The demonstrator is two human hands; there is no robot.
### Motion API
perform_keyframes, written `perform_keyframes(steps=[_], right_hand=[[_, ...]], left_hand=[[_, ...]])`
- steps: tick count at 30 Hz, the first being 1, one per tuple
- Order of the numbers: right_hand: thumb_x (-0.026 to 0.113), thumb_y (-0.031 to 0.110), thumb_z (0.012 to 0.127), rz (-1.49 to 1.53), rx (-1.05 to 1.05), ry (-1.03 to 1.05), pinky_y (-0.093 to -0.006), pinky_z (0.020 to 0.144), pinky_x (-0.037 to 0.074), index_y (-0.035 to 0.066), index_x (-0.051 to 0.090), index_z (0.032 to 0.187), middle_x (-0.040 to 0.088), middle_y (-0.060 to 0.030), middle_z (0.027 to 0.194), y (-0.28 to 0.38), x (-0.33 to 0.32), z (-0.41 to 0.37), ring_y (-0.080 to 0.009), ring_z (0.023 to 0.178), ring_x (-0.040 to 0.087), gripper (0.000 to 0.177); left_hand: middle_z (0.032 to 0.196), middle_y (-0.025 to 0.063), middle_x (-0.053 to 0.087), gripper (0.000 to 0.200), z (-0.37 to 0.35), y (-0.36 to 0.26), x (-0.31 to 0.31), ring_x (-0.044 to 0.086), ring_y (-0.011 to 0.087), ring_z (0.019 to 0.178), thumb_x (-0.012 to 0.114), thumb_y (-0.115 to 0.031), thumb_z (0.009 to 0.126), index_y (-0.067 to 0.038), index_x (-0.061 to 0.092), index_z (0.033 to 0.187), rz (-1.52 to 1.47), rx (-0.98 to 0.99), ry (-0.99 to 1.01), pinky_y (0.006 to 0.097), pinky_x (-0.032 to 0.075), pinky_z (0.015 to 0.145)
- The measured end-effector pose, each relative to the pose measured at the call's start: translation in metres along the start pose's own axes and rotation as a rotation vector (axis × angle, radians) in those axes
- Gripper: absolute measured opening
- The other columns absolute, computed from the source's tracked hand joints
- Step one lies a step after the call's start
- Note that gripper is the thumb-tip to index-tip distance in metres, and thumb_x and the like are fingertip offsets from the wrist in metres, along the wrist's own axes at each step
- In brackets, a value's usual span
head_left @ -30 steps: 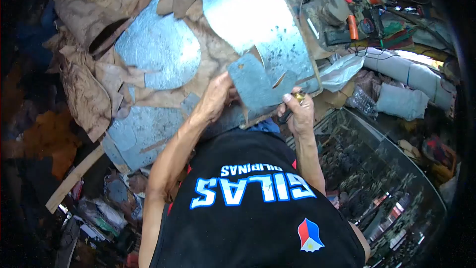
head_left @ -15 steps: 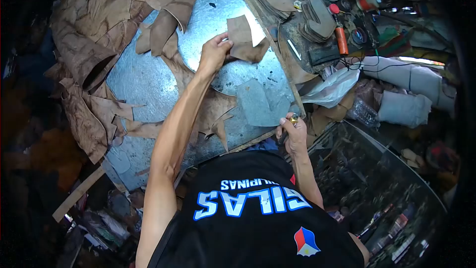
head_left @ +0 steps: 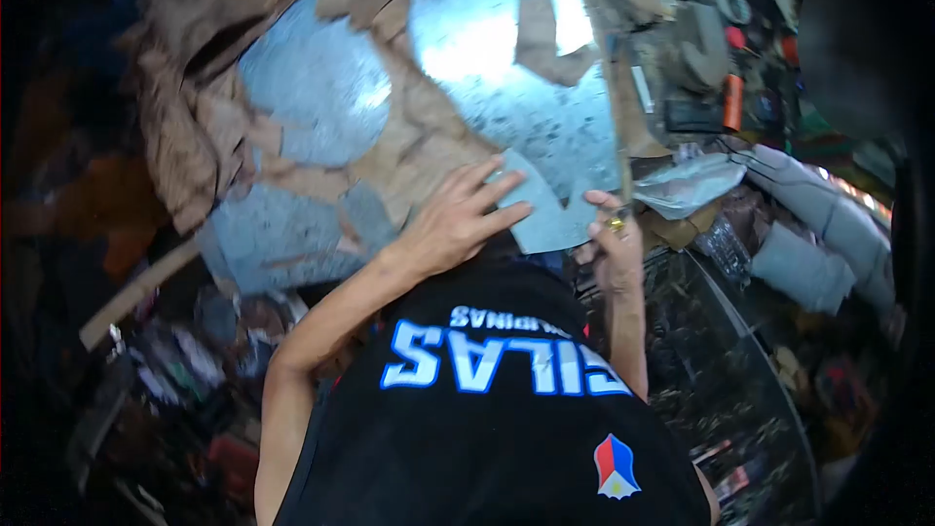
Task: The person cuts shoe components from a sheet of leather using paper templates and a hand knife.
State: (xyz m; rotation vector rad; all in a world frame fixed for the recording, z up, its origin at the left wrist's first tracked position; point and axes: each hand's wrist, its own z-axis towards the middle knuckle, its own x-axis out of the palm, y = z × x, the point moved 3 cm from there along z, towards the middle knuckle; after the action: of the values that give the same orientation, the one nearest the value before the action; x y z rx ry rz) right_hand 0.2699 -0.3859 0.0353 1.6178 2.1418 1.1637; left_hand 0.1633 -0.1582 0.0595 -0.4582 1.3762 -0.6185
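Note:
A grey curved template piece (head_left: 538,205) lies at the near edge of the metal-topped table. My left hand (head_left: 466,209) rests on its left side, fingers spread. At its right end is my right hand (head_left: 614,234), fingers curled around a small tool with a brass-coloured part (head_left: 616,224); most of the tool is hidden. Farther up the table lies a brown curved leather piece (head_left: 550,44), touched by neither hand. Beside my left hand, a large brown leather hide (head_left: 429,136) spreads across the metal.
Crumpled leather (head_left: 185,29) is heaped at the left. Stacked cut pieces (head_left: 699,49) and an orange-handled tool (head_left: 732,102) lie at the right. Below them are a clear plastic bag (head_left: 687,185) and wrapped rolls (head_left: 804,268). A wooden strip (head_left: 141,292) juts out lower left.
My left hand has let go of the brown leather piece and come down onto the grey piece. My right hand stays near the table edge with the tool. The camera view has shifted.

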Motion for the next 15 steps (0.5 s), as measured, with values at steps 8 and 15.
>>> perform_keyframes(steps=[8,15], right_hand=[[0.067,0.019,0.089,-0.785,-0.032,-0.111,-0.0203,0.047,0.035,0.002,0.064,0.097,0.056,0.0028,0.068,0.013,0.003,-0.002,-0.0044,0.055,0.047,0.019],[0.065,0.018,0.091,-0.656,-0.155,-0.171,-0.0198,0.049,0.036,0.001,0.063,0.105,0.055,0.0022,0.065,0.019,0.024,0.006,-0.0045,0.054,0.048,0.022]], left_hand=[[0.082,0.0179,0.069,0.021,-0.042,-0.005,0.024,0.067,0.0306,0.067,0.063,-0.013,0.091,-0.002,0.068,0.108,-0.788,-0.518,0.009,0.0354,0.051,0.058],[0.104,0.0140,0.068,0.026,-0.102,0.090,-0.040,0.063,0.0316,0.097,0.069,-0.018,0.085,-0.001,0.066,0.104,0.289,-0.470,-0.313,0.0399,0.049,0.086]])
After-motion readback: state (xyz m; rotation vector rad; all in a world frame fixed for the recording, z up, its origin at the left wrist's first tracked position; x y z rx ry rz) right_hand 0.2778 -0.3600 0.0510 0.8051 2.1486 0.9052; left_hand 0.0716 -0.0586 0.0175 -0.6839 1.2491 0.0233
